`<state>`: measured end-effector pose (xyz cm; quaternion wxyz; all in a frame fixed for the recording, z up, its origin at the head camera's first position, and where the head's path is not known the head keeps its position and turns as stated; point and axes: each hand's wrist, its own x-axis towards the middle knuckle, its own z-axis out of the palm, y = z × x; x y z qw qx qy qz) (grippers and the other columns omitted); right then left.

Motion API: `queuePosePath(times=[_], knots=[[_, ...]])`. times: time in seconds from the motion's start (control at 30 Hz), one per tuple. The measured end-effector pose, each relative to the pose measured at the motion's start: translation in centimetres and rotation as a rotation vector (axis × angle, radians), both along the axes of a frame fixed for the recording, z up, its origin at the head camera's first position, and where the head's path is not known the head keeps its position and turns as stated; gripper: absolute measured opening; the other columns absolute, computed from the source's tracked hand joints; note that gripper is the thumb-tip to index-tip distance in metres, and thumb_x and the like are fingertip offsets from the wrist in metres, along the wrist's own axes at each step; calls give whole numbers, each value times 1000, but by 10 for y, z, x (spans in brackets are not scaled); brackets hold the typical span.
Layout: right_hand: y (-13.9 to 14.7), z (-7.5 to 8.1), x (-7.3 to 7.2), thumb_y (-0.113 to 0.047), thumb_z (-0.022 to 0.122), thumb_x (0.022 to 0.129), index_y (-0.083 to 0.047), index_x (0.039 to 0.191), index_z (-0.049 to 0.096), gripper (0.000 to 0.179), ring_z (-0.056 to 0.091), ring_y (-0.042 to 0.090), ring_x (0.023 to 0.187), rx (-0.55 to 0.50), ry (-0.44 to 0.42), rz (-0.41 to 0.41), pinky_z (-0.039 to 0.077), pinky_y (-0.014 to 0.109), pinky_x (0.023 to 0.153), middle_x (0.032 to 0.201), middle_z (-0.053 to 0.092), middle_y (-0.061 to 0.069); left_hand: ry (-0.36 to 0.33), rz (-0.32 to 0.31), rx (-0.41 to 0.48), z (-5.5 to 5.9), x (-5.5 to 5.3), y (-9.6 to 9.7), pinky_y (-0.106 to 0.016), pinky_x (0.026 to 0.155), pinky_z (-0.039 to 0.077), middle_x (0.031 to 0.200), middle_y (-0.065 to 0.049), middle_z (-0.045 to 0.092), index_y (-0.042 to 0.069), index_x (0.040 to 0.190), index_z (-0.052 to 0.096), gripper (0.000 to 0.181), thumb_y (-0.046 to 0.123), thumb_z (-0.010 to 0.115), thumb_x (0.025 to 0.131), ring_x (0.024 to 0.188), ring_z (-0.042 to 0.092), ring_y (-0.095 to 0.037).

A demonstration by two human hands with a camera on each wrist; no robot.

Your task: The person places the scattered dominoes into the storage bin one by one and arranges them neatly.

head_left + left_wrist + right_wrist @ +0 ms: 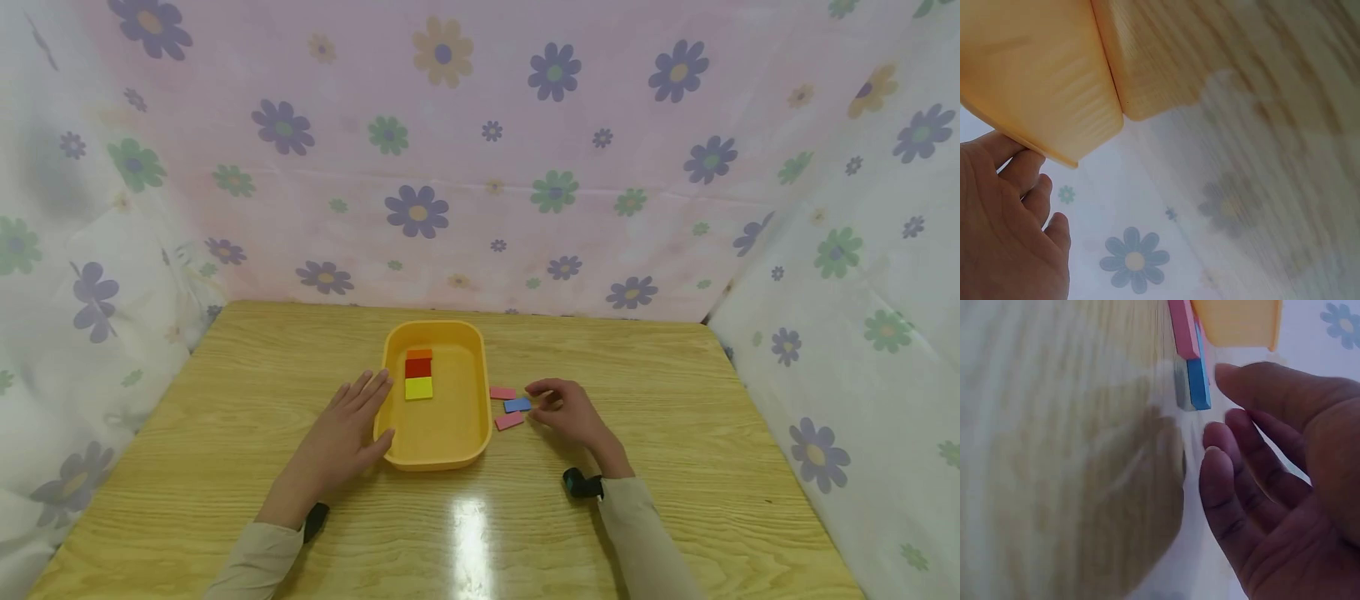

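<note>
A yellow plastic tray [472, 454] stands on the table with an orange block [419, 354], a red block [418, 368] and a yellow block [418, 388] inside, lined up near its left wall. My left hand [337, 437] touches the tray's left rim, fingers extended. Outside the right wall lie a blue block [517, 405] and two flat pink blocks, one behind it and a nearer pink block [509, 421]. My right hand [573, 414] is just right of the blue block [1199, 384], its thumb and fingers bent and apart, with nothing between them.
The wooden table [660, 367] extends around the tray on all sides. Behind it hangs a flowered curtain [480, 167], with more flowered cloth at the left and right. A black wrist camera [581, 483] sits below the right wrist, close to the tabletop.
</note>
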<state>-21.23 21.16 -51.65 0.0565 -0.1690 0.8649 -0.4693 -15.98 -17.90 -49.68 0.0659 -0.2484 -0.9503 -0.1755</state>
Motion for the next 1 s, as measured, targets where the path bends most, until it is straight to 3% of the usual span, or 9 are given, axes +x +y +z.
queuePosePath(times=[0.2,0.37,0.8,1.0], knots=[[-4,6,-9,-3,77,87,-1,119,71,33,61,18,83,110,-49,52,55,28,74,111,72,13,-5,-1,9,0,1,0,-59,123,21,164,-13,34,1,157,36,72,34,63,98,154,25,-38],[-6,5,-14,-3,74,89,-4,119,72,30,55,16,75,137,-109,88,51,27,69,104,69,10,-7,0,4,0,1,1,-59,123,21,165,-13,33,2,157,36,72,35,63,99,154,25,-38],[-6,2,-19,-1,68,92,-2,112,72,21,52,14,71,142,-72,182,48,24,66,99,69,9,-21,8,6,2,1,1,-59,124,19,165,-13,32,2,157,35,72,34,61,99,154,24,-37],[-4,5,-19,-1,69,92,-4,112,74,20,50,14,74,171,-52,183,46,25,67,101,67,8,-22,5,10,2,2,0,-59,124,20,165,-13,32,2,158,35,71,36,60,100,154,24,-38]])
